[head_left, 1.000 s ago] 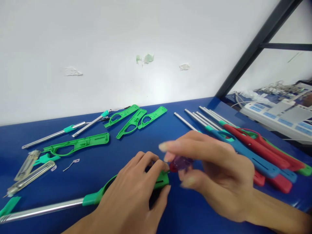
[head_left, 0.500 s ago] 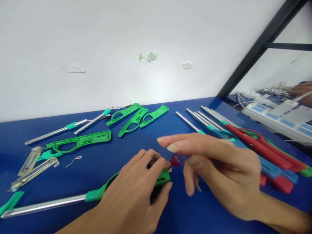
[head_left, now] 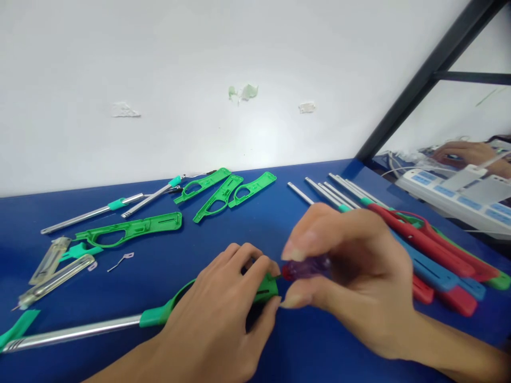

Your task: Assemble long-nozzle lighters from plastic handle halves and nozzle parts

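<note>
My left hand (head_left: pixel 223 308) is wrapped over the handle of a green gas lighter (head_left: pixel 154 317), whose long metal tube points left along the table. Pinched between the thumb and fingers of my right hand (head_left: pixel 359 282) is a small screwdriver (head_left: pixel 305 267) with a clear purple handle and a red collar. Its thin shaft reaches the end of the green handle beside my left fingertips; the very tip is hard to make out. Farther back lie opened green handle shells (head_left: pixel 253 190), and loose metal tubes (head_left: pixel 85 218) with teal collars.
Clear fuel tanks (head_left: pixel 58 281) and a small metal clip (head_left: pixel 120 261) lie at the left. Several whole lighters (head_left: pixel 423 239) in red, blue and green are piled at the right. Beyond the black frame (head_left: pixel 415 85) are a white power strip (head_left: pixel 459 199) and another person's hand (head_left: pixel 463 153).
My right fingers have closed round the screwdriver handle, where they were spread more loosely before. The left hand and the lighter stay put. Another person's hand has come farther into view.
</note>
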The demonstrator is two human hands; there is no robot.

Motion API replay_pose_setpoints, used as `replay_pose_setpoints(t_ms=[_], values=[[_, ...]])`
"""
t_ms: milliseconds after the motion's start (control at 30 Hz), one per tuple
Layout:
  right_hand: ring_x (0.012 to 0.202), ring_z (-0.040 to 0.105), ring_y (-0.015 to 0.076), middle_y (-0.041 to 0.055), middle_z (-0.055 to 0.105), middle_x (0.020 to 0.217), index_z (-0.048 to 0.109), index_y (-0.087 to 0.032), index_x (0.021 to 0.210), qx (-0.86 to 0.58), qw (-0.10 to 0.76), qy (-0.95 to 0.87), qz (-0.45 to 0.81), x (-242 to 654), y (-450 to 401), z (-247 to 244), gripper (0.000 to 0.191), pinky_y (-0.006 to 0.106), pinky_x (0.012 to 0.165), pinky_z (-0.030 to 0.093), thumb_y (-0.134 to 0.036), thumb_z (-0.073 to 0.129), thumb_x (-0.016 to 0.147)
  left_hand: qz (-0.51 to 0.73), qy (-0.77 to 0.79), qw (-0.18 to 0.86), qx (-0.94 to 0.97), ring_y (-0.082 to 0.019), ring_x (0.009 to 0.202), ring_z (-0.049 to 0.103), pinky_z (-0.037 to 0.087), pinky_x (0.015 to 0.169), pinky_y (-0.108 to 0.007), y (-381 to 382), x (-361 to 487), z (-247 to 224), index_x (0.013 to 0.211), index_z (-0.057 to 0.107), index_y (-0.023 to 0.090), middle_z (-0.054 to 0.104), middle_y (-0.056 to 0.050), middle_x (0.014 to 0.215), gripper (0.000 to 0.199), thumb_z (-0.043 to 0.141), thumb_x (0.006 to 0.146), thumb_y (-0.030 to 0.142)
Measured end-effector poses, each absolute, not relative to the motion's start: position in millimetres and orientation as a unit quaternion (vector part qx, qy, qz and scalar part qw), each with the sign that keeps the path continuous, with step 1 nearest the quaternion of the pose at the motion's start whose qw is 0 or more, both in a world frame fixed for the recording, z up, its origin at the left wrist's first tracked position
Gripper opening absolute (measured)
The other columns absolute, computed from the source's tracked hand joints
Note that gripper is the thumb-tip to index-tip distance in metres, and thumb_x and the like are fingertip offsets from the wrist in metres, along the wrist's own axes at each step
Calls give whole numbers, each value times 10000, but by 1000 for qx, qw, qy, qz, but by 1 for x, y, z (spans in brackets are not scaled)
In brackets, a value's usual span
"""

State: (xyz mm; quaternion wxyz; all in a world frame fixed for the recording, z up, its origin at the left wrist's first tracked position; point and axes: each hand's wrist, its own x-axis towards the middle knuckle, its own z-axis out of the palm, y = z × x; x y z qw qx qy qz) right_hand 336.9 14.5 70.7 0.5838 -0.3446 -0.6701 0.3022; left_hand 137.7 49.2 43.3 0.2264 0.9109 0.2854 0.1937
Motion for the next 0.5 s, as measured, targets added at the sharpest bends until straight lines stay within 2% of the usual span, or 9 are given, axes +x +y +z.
replay_pose_setpoints(t_ms=[67,100,167,233,333,433,500], values=[[648,561,151,-68,591,694,707,-355,1095,-346,582,-688,259,335,17,71,391,307,634,540,-237,946,810,183,284,234,912,-293,1052,649,542,948,-566,50,138,42,1202,623,251,703,-48,1155,240,441,1046,252],[693,589,162,-58,594,703,703,-337,1071,-345,574,-698,252,335,18,71,361,306,645,553,-237,939,819,179,285,234,912,-295,1054,642,539,940,-567,50,138,42,1215,614,249,699,-48,1164,241,442,1046,252],[728,640,148,-35,676,841,694,-311,1058,-344,564,-701,269,334,18,69,294,277,625,579,-181,882,873,173,288,228,914,-294,1041,630,534,921,-557,50,138,41,1189,605,242,689,-47,1143,204,456,1051,257],[663,667,108,-41,727,968,661,-341,1184,-331,580,-675,314,334,16,67,394,232,558,586,-84,802,921,175,287,223,915,-286,1020,621,533,907,-539,50,137,41,1153,597,240,672,-46,1122,157,478,1053,261],[588,681,83,-80,750,955,602,-440,1357,-299,594,-660,351,335,14,66,609,202,552,611,3,717,956,191,281,226,913,-273,991,623,535,883,-509,50,137,41,1131,582,254,661,-33,1113,120,489,1055,259],[746,735,122,-37,787,1012,692,-427,1366,-284,563,-705,323,337,13,68,469,223,617,627,-123,711,1009,204,281,230,909,-277,950,636,529,829,-484,52,137,40,1115,568,262,679,-23,1082,131,440,1094,284],[801,730,129,-13,789,1179,636,-424,1473,-294,539,-722,319,339,12,71,426,243,630,626,-228,582,1099,208,291,238,903,-273,910,637,519,819,-480,53,137,39,1075,558,263,676,-11,1037,142,421,1108,282]])
